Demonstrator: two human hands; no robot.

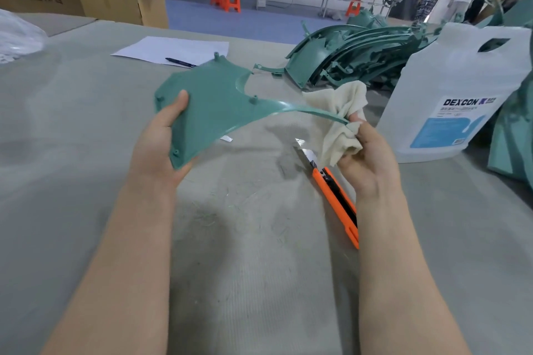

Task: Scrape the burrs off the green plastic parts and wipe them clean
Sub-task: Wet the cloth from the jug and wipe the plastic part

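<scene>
Now holding the green part up in the middle, left hand gripping its wide end. Pinching the cloth around the thin tip with the right hand. Best to rub slowly along the edge, away from the knife lying below.

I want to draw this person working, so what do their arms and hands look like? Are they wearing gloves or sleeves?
No gloves and no sleeves show. The left hand and right hand are bare, and both forearms are bare right down to the bottom of the picture. I see no watch, rings or bracelets. The fingernails look short and plain.
</scene>
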